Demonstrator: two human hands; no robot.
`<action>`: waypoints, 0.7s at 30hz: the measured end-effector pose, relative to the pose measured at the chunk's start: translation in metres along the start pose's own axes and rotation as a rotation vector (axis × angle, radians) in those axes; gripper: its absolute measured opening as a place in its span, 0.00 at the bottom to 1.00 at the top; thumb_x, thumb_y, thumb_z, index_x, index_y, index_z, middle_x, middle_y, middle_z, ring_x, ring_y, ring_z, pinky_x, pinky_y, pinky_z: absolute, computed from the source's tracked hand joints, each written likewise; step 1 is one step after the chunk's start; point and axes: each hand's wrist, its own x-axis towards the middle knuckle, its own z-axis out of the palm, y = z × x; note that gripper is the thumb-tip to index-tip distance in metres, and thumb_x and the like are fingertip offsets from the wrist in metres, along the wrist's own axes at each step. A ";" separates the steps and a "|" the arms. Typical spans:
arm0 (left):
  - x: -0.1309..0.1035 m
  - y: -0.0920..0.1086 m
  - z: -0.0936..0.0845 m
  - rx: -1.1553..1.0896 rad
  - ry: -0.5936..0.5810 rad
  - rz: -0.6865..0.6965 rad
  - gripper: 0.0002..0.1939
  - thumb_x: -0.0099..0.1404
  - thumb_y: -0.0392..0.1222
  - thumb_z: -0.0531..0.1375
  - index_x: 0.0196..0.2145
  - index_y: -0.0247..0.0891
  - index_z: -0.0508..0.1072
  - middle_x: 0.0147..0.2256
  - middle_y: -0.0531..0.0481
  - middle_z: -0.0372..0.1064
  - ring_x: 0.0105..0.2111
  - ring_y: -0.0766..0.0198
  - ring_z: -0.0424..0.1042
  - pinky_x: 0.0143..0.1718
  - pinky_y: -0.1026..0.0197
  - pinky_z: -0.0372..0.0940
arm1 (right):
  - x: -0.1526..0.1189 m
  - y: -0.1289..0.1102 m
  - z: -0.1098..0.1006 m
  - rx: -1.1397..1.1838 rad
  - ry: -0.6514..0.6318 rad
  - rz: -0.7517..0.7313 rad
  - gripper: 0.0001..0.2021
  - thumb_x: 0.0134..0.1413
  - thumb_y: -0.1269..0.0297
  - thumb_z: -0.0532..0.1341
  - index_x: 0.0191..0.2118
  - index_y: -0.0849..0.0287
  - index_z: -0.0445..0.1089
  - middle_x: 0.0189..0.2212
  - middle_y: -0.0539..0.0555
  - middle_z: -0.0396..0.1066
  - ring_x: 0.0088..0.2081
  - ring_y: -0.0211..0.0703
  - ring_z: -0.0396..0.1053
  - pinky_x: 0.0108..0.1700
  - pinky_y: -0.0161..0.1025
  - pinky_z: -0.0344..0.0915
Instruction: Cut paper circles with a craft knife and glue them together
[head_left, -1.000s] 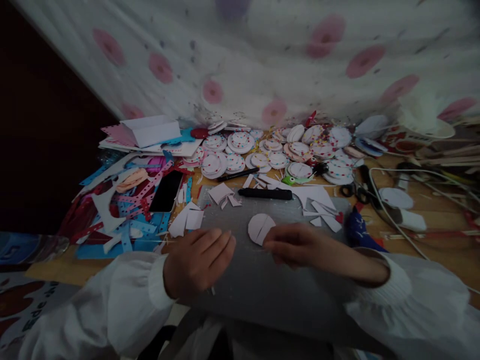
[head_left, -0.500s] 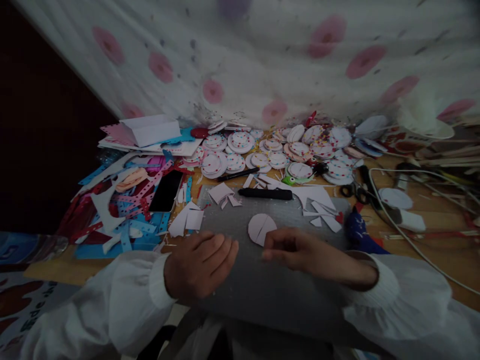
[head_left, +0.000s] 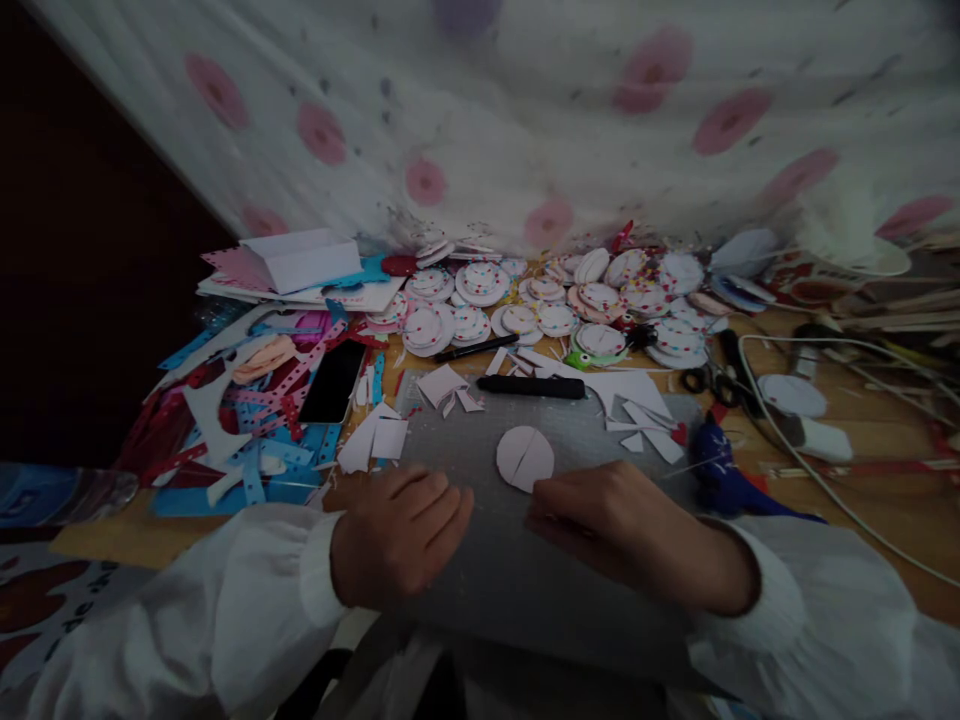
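Note:
A round white paper disc [head_left: 525,459] with a diagonal line across it lies flat on the grey cutting mat [head_left: 495,570]. Just right of its lower edge is my right hand [head_left: 611,525], fingers drawn together and pointing down; anything pinched in them is hidden. My left hand [head_left: 405,538] rests to the left of the disc, apart from it, fingers curled and together, the palm out of sight. Behind the disc lies a black pen-like tool [head_left: 531,387]. White paper offcuts [head_left: 442,385] are scattered around the mat's back edge.
Many layered paper discs with coloured dots [head_left: 481,284] crowd the back. On the left are paper strips [head_left: 251,470] and a phone [head_left: 332,383]. To the right stand scissors [head_left: 724,388], a blue glue gun [head_left: 724,470] and a white cable [head_left: 795,450].
My right hand has turned palm-down and its fingers have come together beside the disc, uncovering its lower right edge. My left hand has barely shifted. The blue glue gun's visible outline has changed slightly.

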 end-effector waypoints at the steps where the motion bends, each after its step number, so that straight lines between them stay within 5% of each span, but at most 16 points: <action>1: -0.001 -0.001 -0.001 0.034 0.012 0.029 0.13 0.69 0.30 0.50 0.39 0.30 0.74 0.31 0.47 0.76 0.35 0.62 0.72 0.37 0.58 0.65 | 0.001 0.000 -0.002 0.086 -0.029 0.053 0.08 0.63 0.67 0.55 0.31 0.59 0.65 0.23 0.47 0.67 0.23 0.33 0.60 0.26 0.33 0.47; 7: -0.009 -0.003 -0.008 0.118 0.031 0.091 0.16 0.70 0.30 0.48 0.42 0.32 0.75 0.38 0.47 0.77 0.38 0.64 0.70 0.39 0.59 0.65 | 0.005 -0.002 -0.014 0.701 -0.213 0.192 0.07 0.61 0.64 0.54 0.35 0.60 0.66 0.25 0.47 0.62 0.25 0.32 0.56 0.26 0.30 0.53; 11: -0.015 0.000 -0.013 0.113 -0.050 0.057 0.12 0.68 0.30 0.52 0.45 0.32 0.74 0.41 0.47 0.77 0.40 0.63 0.71 0.42 0.58 0.66 | 0.009 0.000 -0.015 0.900 -0.353 0.287 0.06 0.56 0.65 0.58 0.38 0.61 0.68 0.20 0.42 0.55 0.21 0.30 0.51 0.21 0.28 0.47; 15: -0.016 0.002 -0.014 0.096 -0.055 0.072 0.14 0.69 0.31 0.51 0.45 0.34 0.75 0.42 0.47 0.77 0.40 0.64 0.72 0.41 0.58 0.67 | 0.011 0.000 -0.010 0.932 -0.405 0.330 0.07 0.53 0.66 0.61 0.38 0.60 0.69 0.17 0.40 0.52 0.19 0.29 0.49 0.19 0.28 0.45; 21: -0.014 -0.003 -0.009 0.136 -0.007 0.098 0.18 0.70 0.31 0.46 0.43 0.33 0.75 0.39 0.47 0.77 0.39 0.64 0.70 0.38 0.58 0.67 | 0.012 -0.005 -0.007 0.627 -0.248 0.256 0.09 0.51 0.72 0.60 0.39 0.59 0.73 0.17 0.41 0.54 0.19 0.30 0.50 0.21 0.29 0.46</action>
